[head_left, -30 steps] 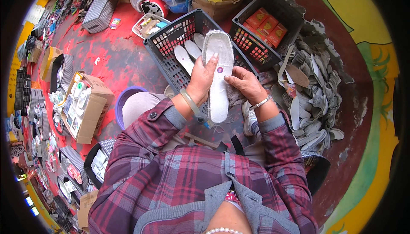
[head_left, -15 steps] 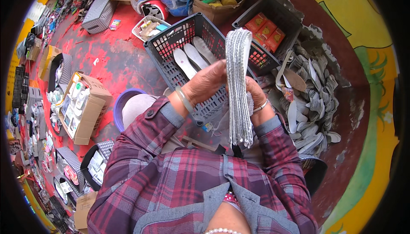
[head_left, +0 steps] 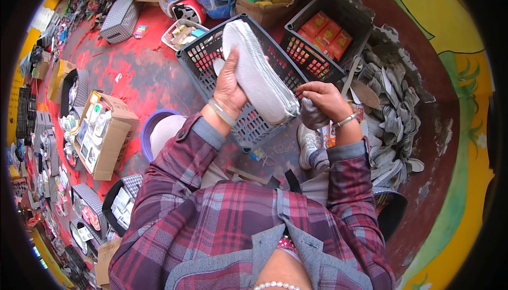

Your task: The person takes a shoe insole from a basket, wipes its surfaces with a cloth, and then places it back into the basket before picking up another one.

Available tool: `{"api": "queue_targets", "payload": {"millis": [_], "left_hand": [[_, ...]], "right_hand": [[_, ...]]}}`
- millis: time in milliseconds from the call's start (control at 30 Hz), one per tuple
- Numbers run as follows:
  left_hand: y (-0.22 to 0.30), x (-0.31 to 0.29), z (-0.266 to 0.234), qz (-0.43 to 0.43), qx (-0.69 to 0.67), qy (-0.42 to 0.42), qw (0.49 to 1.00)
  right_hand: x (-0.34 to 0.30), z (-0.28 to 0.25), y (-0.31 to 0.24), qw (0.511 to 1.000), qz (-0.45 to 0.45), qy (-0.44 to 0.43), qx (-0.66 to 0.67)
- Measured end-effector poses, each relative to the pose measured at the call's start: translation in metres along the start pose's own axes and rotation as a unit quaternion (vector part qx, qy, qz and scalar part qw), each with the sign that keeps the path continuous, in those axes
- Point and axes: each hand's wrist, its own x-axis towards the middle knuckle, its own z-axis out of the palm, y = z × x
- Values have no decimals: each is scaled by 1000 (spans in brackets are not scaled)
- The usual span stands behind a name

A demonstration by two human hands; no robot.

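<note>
A thick stack of pale grey insoles (head_left: 251, 73) is held tilted over the dark plastic crate (head_left: 193, 70). My left hand (head_left: 230, 90) is closed round its left side, thumb on the top insole. Beside the stack's lower right end is my right hand (head_left: 325, 102), with thumb and fingertips pinched together. Whether anything thin is in that pinch is too small to see. A dark greyish shape (head_left: 313, 114) shows under the right hand, and I cannot make out what it is. Inside the crate, the insoles are mostly hidden by the stack.
To the right lies a big heap of loose insoles (head_left: 391, 115) against the wall. A second dark crate (head_left: 288, 38) with orange-red boxes (head_left: 328, 36) stands behind. At the left are a purple basin (head_left: 151, 131) and a cardboard box (head_left: 119, 131) of small goods.
The insole stack has turned from edge-on to showing its flat top, and shifted left over the crate. My right hand has come off the stack and moved slightly right.
</note>
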Motion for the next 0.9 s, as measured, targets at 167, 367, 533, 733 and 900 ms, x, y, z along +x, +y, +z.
{"api": "queue_targets", "payload": {"millis": [167, 367, 533, 733, 900], "left_hand": [[22, 3, 5, 55, -20, 21, 998], [22, -10, 23, 98, 33, -24, 994], [21, -23, 35, 115, 80, -62, 988], [23, -14, 29, 73, 87, -64, 991], [18, -12, 11, 8, 85, -45, 995]], "right_hand": [[-25, 19, -33, 981, 7, -191, 28], [-12, 71, -19, 981, -136, -113, -84], [-9, 79, -21, 984, -109, -143, -7], [-6, 65, -14, 973, -82, -193, -92], [-22, -15, -34, 968, -87, 71, 224]]}}
